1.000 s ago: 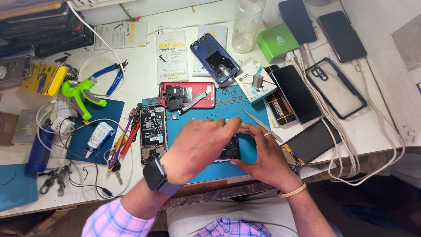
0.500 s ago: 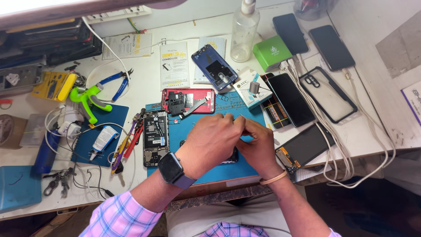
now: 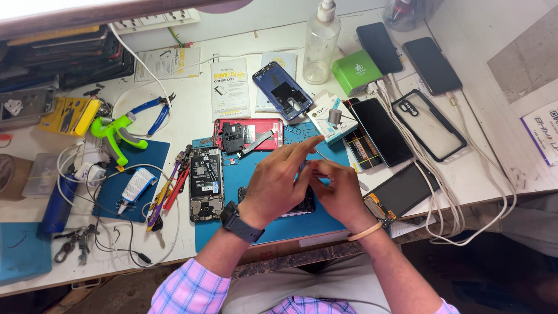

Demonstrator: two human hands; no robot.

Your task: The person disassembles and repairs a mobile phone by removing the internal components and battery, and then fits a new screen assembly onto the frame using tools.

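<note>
Hands meeting over a dark phone on a blue repair mat.

Left hand [image 3: 278,181], smartwatch at the wrist, and right hand [image 3: 339,191], a pale band on its wrist, come together above the blue mat [image 3: 273,224], fingertips pressed close as if pinching something very small; what they pinch cannot be made out. Under them lies a dark phone [image 3: 302,204], mostly hidden, flat on the mat near the desk's front edge. Just behind sits a red phone frame [image 3: 251,135] with exposed parts. An opened phone [image 3: 206,184] showing its circuit board lies to the left, beside coloured pry tools [image 3: 168,189]. Several more phones rest at the right.
</note>
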